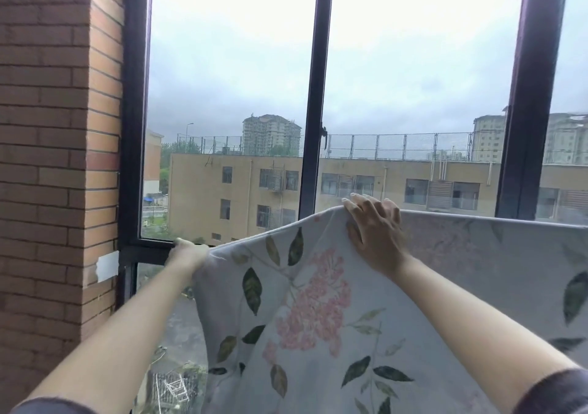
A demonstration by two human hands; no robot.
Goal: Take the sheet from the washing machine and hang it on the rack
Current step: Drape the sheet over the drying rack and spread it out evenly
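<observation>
Window [313, 95]: biggest thing in view, dark metal frame, tall glass panes, grey cloudy sky behind. Brick wall [47, 127] on the left, rough orange-brown bricks with pale mortar lines, square corner just beside the frame. Sheet [318, 318]: thin pale grey-blue cloth, smooth, printed with pink flower clusters and dark green leaves. It fills the lower right and is held up in front of the window. Its top edge slopes up from lower left to a peak, then runs nearly straight off to the right; what that straight stretch hangs over can't be seen. The far side of the fold looks faded, with the print showing through. Building [381, 184] outside is tan and flat-roofed, with rows of square windows.

Both forearms are bare and reach forward, dark sleeve cuffs at the bottom corners. Right hand [375, 232] is at the sheet's peak, fingers hooked over the top edge, palm and thumb flat on the near face, closed on the cloth. Sheet hangs down below and to both sides of it. Left hand [187, 254] is lower and well to the left, at the sheet's left end, clenched on the edge; fingertips hidden. Cloth sags in a shallow curve between the hands.

White patch [107, 266] stuck on the brick corner, rectangular. Small dark handle [324, 135] on the middle upright.
</observation>
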